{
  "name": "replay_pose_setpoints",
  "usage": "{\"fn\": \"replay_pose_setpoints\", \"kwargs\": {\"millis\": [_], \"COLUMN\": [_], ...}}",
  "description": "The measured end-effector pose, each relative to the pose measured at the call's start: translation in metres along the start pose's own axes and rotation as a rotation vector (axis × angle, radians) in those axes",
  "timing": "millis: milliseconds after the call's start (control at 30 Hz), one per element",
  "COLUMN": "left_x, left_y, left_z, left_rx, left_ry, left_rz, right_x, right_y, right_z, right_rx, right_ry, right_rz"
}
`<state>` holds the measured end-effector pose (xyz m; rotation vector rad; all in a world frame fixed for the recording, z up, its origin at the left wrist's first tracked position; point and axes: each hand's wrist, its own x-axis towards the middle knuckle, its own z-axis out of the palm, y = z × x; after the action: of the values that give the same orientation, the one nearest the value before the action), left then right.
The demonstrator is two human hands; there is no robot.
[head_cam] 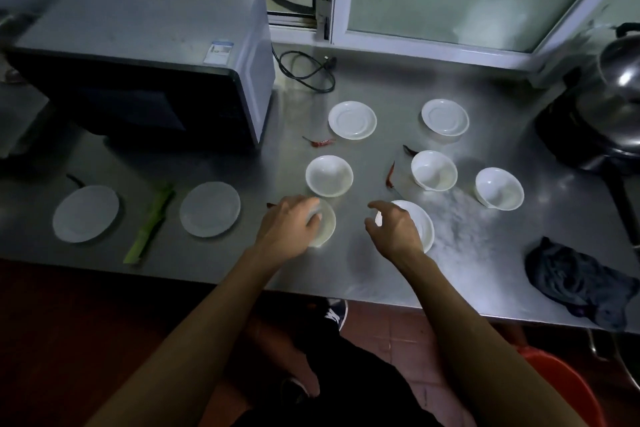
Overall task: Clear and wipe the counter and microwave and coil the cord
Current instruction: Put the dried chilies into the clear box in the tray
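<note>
On the steel counter [346, 270] my left hand [289, 225] rests on the rim of a small white bowl [327, 225] near the front edge. My right hand [394, 229] hovers with fingers apart over a white dish [422, 222] beside it. Several more white bowls and saucers are spread around, such as a bowl [329, 176] and a saucer [352, 120]. Dried red chillies [320, 142] and a spill of white powder [460, 218] lie among them. The microwave [145, 55] stands at the back left, its black cord [308, 71] loose beside it. A dark cloth [575, 284] lies at the front right.
A green vegetable stalk [152, 222] lies between two saucers [86, 213] [210, 209] at the front left. A steel kettle [616, 80] on a black base stands at the far right. Window frames run along the back. A red bucket [561, 388] sits on the floor.
</note>
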<state>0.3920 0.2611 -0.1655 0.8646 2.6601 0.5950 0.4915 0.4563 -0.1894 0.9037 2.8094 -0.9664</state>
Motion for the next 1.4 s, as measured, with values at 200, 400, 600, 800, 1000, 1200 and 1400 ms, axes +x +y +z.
{"fn": "replay_pose_setpoints", "kwargs": {"millis": [200, 400, 600, 800, 1000, 1200, 1400], "left_x": [0.069, 0.108, 0.142, 0.178, 0.218, 0.255, 0.280], "left_y": [0.002, 0.004, -0.005, -0.027, -0.044, -0.064, -0.082], "left_z": [0.010, 0.018, 0.017, 0.022, 0.020, 0.025, 0.045], "left_rx": [-0.053, -0.043, -0.017, -0.042, -0.068, 0.013, 0.124], "left_ry": [-0.031, -0.048, -0.082, -0.102, -0.084, -0.082, -0.072], "left_rz": [-0.012, 0.025, 0.026, 0.049, 0.077, 0.153, 0.234], "right_x": [0.058, 0.088, 0.118, 0.141, 0.163, 0.184, 0.203], "right_y": [0.023, 0.038, 0.052, 0.055, 0.048, 0.020, 0.010], "right_z": [0.004, 0.014, 0.027, 0.043, 0.055, 0.060, 0.062], "right_rx": [0.033, -0.049, -0.205, -0.303, -0.219, -0.116, -0.024], "right_ry": [-0.029, 0.012, 0.151, 0.203, 0.221, 0.311, 0.328], "right_rz": [0.082, 0.065, 0.072, 0.105, 0.129, 0.064, 0.125]}}
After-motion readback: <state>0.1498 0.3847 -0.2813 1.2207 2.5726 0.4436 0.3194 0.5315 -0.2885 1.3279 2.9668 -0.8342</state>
